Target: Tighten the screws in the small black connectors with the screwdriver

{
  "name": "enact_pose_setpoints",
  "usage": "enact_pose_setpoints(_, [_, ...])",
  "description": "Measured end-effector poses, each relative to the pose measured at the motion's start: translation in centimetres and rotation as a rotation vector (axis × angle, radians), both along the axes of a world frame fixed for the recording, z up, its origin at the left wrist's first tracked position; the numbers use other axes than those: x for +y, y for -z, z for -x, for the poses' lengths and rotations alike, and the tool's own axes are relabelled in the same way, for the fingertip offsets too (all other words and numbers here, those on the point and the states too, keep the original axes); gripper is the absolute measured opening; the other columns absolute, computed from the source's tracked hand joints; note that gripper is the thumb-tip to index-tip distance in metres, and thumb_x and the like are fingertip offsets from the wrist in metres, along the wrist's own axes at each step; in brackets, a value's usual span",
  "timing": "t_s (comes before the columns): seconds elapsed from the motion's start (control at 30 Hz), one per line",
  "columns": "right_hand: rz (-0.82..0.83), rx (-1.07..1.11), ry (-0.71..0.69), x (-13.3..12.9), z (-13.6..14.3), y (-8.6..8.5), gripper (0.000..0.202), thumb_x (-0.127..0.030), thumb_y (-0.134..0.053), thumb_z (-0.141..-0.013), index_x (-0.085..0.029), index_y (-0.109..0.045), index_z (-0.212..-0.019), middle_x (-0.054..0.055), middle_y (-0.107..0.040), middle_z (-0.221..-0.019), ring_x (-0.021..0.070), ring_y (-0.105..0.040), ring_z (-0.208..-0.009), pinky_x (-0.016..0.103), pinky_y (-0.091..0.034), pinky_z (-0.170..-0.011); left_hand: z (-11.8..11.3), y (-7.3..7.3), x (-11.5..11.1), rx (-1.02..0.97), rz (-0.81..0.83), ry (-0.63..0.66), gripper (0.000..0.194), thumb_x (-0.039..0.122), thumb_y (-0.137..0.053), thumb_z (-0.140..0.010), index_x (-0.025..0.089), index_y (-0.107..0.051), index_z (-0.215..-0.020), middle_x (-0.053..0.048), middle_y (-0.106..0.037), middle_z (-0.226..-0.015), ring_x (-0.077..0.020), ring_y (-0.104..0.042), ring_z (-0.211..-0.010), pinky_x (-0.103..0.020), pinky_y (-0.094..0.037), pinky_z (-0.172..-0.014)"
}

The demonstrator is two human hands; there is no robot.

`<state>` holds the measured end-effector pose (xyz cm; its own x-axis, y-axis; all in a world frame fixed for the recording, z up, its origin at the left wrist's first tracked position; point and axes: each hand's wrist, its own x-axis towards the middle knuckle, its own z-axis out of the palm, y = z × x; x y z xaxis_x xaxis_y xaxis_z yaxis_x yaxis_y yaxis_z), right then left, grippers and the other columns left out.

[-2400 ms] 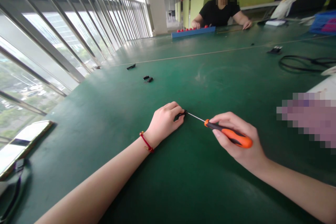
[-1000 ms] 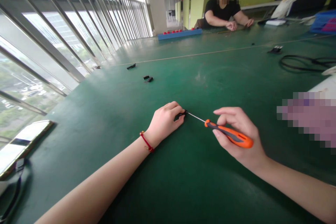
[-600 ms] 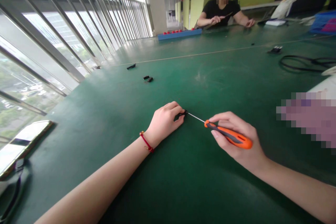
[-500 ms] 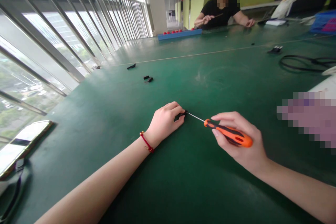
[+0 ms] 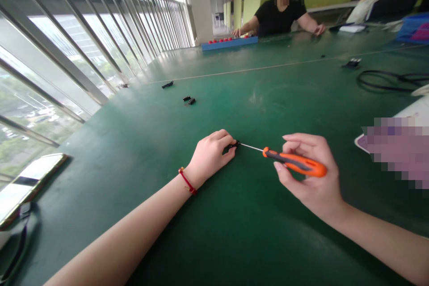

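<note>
Between thumb and fingers, my left hand (image 5: 214, 154) pinches a small black part (image 5: 234, 144) against the green table (image 5: 174, 143); most of the part is hidden by the fingers. My right hand (image 5: 311, 174) holds a screwdriver (image 5: 298, 162) with an orange and dark handle, its end resting in the palm. The index finger and thumb are somewhat spread from the handle. The thin metal shaft points left, and its tip meets the black part.
Small black pieces (image 5: 189, 100) lie beyond my left hand, with another black piece (image 5: 167, 84) further off. A phone (image 5: 30, 187) and cable (image 5: 16, 250) are at left. A blue tray (image 5: 229, 44) with red items stands near a person (image 5: 280, 13) across the table. A black cable (image 5: 385, 81) lies right.
My right hand's fingers have loosened and spread, and the screwdriver handle has swung slightly up and right. My left hand stays put. The person opposite has reached toward the blue tray.
</note>
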<state>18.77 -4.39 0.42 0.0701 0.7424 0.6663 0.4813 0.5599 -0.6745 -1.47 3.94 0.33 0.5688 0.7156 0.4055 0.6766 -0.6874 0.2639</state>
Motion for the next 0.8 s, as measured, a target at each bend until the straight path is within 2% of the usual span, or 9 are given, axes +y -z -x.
enact_pose_setpoints(0.1, [0.088, -0.083, -0.035, -0.05, -0.05, -0.01, 0.026, -0.017, -0.064, -0.075, -0.023, -0.054, -0.098, -0.002, -0.056, -0.067, 0.0145, -0.059, -0.064, 0.027, -0.051, -0.061, 0.01, -0.01, 0.00, -0.001, 0.001, 0.002, 0.012, 0.019, -0.053, -0.082, 0.017, -0.065, -0.085, -0.003, -0.065, -0.093, -0.0143, -0.062, -0.081, -0.024, -0.050, -0.069])
enact_pose_setpoints(0.17, [0.082, -0.122, -0.009, -0.09, -0.04, 0.01, 0.018, -0.017, -0.063, -0.076, -0.023, -0.056, -0.092, -0.001, -0.060, -0.071, 0.0149, -0.061, -0.067, 0.027, -0.051, -0.062, 0.00, -0.02, -0.01, 0.001, -0.001, 0.002, 0.012, 0.019, -0.053, -0.082, 0.017, -0.065, -0.086, -0.003, -0.065, -0.092, -0.0142, -0.062, -0.080, -0.024, -0.050, -0.069])
enact_pose_setpoints(0.27, [-0.011, -0.044, 0.043, -0.01, 0.04, 0.07, 0.030, -0.014, -0.064, -0.073, -0.023, -0.054, -0.100, 0.002, -0.060, -0.084, 0.0151, -0.061, -0.075, 0.028, -0.052, -0.068, -0.02, -0.05, -0.04, 0.003, -0.004, 0.001, 0.012, 0.019, -0.053, -0.082, 0.017, -0.065, -0.086, -0.003, -0.064, -0.092, -0.0141, -0.061, -0.080, -0.023, -0.050, -0.070])
enact_pose_setpoints(0.33, [-0.012, -0.003, 0.025, 0.07, 0.06, 0.12, 0.038, -0.013, -0.064, -0.072, -0.022, -0.051, -0.106, 0.001, -0.056, -0.081, 0.0148, -0.060, -0.072, 0.028, -0.053, -0.067, -0.04, -0.07, -0.06, 0.005, -0.004, -0.003, 0.012, 0.019, -0.053, -0.082, 0.017, -0.065, -0.086, -0.004, -0.064, -0.092, -0.0141, -0.061, -0.080, -0.023, -0.050, -0.069])
enact_pose_setpoints(0.43, [0.085, -0.082, -0.036, 0.10, 0.01, 0.16, 0.028, -0.017, -0.064, -0.075, -0.023, -0.053, -0.100, -0.002, -0.058, -0.070, 0.0147, -0.060, -0.065, 0.028, -0.052, -0.062, -0.05, -0.08, -0.07, 0.009, -0.002, -0.006, 0.012, 0.019, -0.053, -0.082, 0.017, -0.065, -0.086, -0.003, -0.064, -0.092, -0.0142, -0.061, -0.080, -0.024, -0.050, -0.070])
enact_pose_setpoints(0.5, [0.093, -0.124, -0.018, 0.11, 0.00, 0.17, 0.019, -0.018, -0.063, -0.076, -0.024, -0.056, -0.092, -0.001, -0.062, -0.072, 0.0151, -0.062, -0.068, 0.027, -0.052, -0.063, -0.05, -0.07, -0.05, 0.009, -0.001, -0.005, 0.013, 0.019, -0.053, -0.082, 0.017, -0.065, -0.086, -0.003, -0.064, -0.093, -0.0143, -0.061, -0.080, -0.024, -0.050, -0.070])
enact_pose_setpoints(0.63, [-0.007, -0.026, 0.040, 0.15, 0.03, 0.15, 0.033, -0.014, -0.064, -0.073, -0.023, -0.053, -0.103, 0.001, -0.059, -0.082, 0.0145, -0.061, -0.071, 0.028, -0.052, -0.067, -0.03, -0.02, -0.02, 0.008, -0.002, -0.005, 0.013, 0.019, -0.053, -0.082, 0.017, -0.065, -0.087, -0.003, -0.064, -0.092, -0.0144, -0.061, -0.081, -0.024, -0.050, -0.070])
enact_pose_setpoints(0.7, [0.032, -0.027, 0.003, 0.11, 0.01, 0.09, 0.036, -0.015, -0.065, -0.072, -0.022, -0.051, -0.105, -0.002, -0.055, -0.074, 0.0139, -0.059, -0.065, 0.028, -0.052, -0.064, -0.03, -0.02, -0.01, 0.010, -0.001, -0.005, 0.013, 0.020, -0.053, -0.082, 0.017, -0.065, -0.086, -0.003, -0.064, -0.092, -0.0144, -0.061, -0.081, -0.024, -0.050, -0.070])
enact_pose_setpoints(0.8, [0.099, -0.113, -0.025, 0.00, -0.03, -0.07, 0.025, -0.018, -0.063, -0.076, -0.024, -0.053, -0.098, -0.004, -0.053, -0.060, 0.0136, -0.057, -0.058, 0.027, -0.050, -0.060, -0.01, -0.04, -0.02, 0.009, -0.001, -0.006, 0.013, 0.019, -0.053, -0.082, 0.017, -0.065, -0.086, -0.003, -0.064, -0.092, -0.0143, -0.062, -0.081, -0.023, -0.050, -0.070])
